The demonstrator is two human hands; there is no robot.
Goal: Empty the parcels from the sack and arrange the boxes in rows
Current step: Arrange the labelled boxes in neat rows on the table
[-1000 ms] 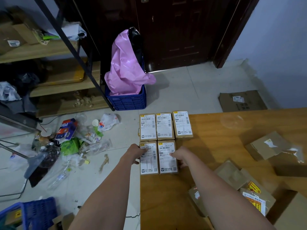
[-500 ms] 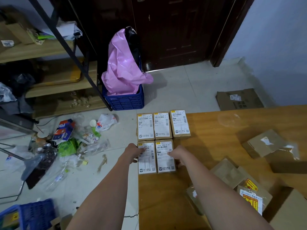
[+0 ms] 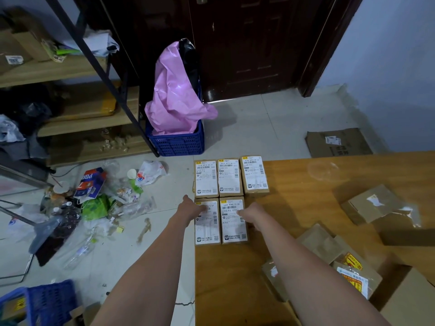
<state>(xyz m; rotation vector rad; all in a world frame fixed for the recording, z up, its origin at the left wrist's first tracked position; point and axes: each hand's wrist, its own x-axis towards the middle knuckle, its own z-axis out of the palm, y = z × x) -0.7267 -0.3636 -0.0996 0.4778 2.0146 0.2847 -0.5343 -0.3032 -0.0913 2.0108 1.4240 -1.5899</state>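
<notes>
Nearest you on the wooden table (image 3: pixel 294 184), toward its right corner, lies a loose heap of unsorted parcels (image 3: pixel 334 260): at least four, brown, overlapping, exact count unclear. These sit just right of your right forearm, so the right hand is the nearer one for the next pick, by my estimate.

Beyond the heap, at the table's left edge: front row, two labelled boxes.
- Front-left box (image 3: pixel 207 222): your left hand (image 3: pixel 191 208) rests on its far left corner, fingers flat and relaxed, gripping nothing.
- Front-right box (image 3: pixel 233 221): your right hand (image 3: pixel 253 214) touches its right side; whether the fingers curl round the edge I cannot tell.

Both boxes lie with long axes pointing away from you, sides touching.

Farther along the same edge: back row (image 3: pixel 230 176), three boxes, same orientation, touching the front row. The front row is one short; the gap lies just right of your right hand.

Off the table, beyond its far edge: one blue crate (image 3: pixel 176 143) holding one pink bag (image 3: pixel 175 100).
</notes>
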